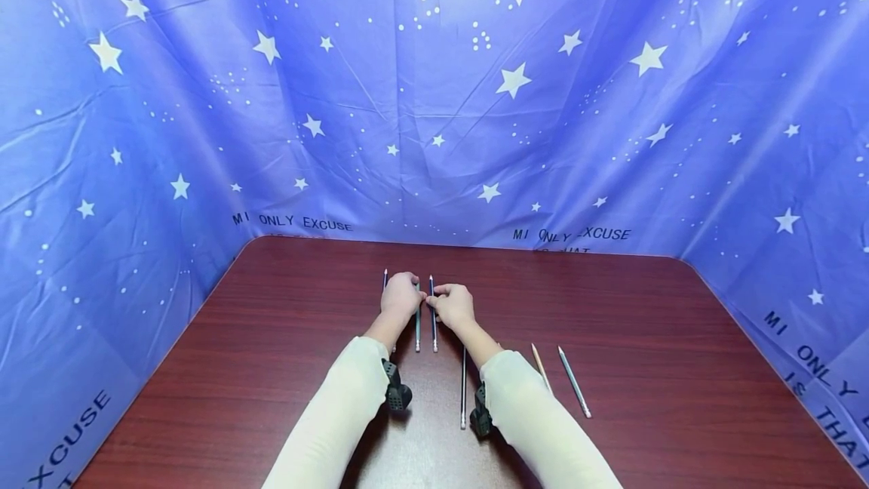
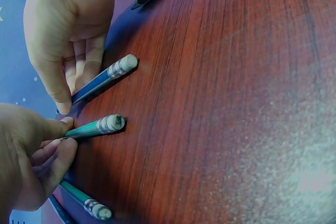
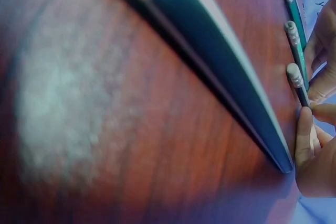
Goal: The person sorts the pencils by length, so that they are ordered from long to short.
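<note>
In the head view, my left hand [image 1: 401, 297] pinches a green pencil [image 1: 417, 330] between thumb and fingers. Close beside it on the right, my right hand [image 1: 453, 305] pinches a dark blue pencil [image 1: 434, 330]. Both pencils point away from me, roughly parallel, with a small gap between them. In the left wrist view the white eraser ends of the green pencil [image 2: 107, 124] and the blue pencil [image 2: 110, 74] face the camera. Another green pencil [image 2: 84, 199] lies beyond my left hand, next to a dark blue one [image 2: 60, 211].
A dark pencil [image 1: 464, 398] lies between my forearms. Right of my right forearm are a tan pencil [image 1: 539, 362] and a grey-blue pencil [image 1: 575, 383]. The reddish-brown table [image 1: 285, 270] meets a blue star-patterned curtain [image 1: 421, 96] behind.
</note>
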Demonstrator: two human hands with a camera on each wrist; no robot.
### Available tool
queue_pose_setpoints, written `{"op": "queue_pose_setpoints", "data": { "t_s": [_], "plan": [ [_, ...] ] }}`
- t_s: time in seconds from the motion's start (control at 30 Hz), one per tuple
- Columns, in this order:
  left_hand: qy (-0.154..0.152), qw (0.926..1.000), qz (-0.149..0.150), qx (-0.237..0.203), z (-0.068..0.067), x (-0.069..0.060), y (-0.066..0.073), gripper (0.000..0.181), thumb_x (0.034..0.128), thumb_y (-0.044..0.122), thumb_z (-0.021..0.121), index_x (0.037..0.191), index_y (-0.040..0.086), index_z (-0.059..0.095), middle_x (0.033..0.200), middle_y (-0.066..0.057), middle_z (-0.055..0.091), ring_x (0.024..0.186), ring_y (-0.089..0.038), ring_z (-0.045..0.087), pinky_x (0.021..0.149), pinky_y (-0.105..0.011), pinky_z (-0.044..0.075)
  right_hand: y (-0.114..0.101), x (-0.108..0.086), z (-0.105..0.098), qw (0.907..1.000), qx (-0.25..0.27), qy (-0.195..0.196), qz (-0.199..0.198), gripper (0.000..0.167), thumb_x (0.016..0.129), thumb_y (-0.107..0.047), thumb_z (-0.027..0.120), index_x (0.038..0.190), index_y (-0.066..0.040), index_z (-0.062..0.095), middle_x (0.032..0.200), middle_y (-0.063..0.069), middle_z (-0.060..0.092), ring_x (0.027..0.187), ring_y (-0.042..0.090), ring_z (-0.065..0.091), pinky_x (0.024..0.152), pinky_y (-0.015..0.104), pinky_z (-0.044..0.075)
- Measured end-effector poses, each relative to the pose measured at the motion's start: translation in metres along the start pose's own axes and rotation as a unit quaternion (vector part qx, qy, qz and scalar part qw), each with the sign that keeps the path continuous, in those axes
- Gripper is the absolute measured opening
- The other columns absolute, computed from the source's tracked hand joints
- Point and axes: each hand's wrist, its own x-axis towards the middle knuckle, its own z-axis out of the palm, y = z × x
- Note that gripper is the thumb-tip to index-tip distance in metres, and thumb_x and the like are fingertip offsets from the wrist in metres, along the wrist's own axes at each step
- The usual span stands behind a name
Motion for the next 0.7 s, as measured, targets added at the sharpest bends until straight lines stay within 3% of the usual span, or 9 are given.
{"op": "queue_pose_setpoints", "data": {
  "t_s": [0.4,0.7],
  "plan": [
    [0.004,1.0,0.004,0.004,0.0013,-0.0007,-0.001,0.034,0.0805,0.019,0.073,0.112,0.008,0.066,0.111,-0.008,0.067,0.103,-0.024,0.062,0.085,-0.038,0.051,0.0013,-0.0022,0.0023,0.9995,-0.03,0.006,0.004,0.024,0.084,-0.014,0.068,0.105,-0.004,0.069,0.088,0.011,0.071,0.052,0.009,0.059,0.051,0.024,0.053],
    [0.005,0.9999,0.01,0.01,-0.0002,-0.0023,0.0004,0.034,0.0812,0.017,0.072,0.113,0.008,0.065,0.112,-0.009,0.067,0.105,-0.025,0.062,0.087,-0.039,0.051,-0.0002,-0.0031,-0.0013,0.9999,0.007,0.009,0.001,0.023,0.082,-0.011,0.069,0.103,-0.001,0.069,0.08,0.012,0.07,0.05,0.012,0.06,0.048,0.024,0.054]
  ]
}}
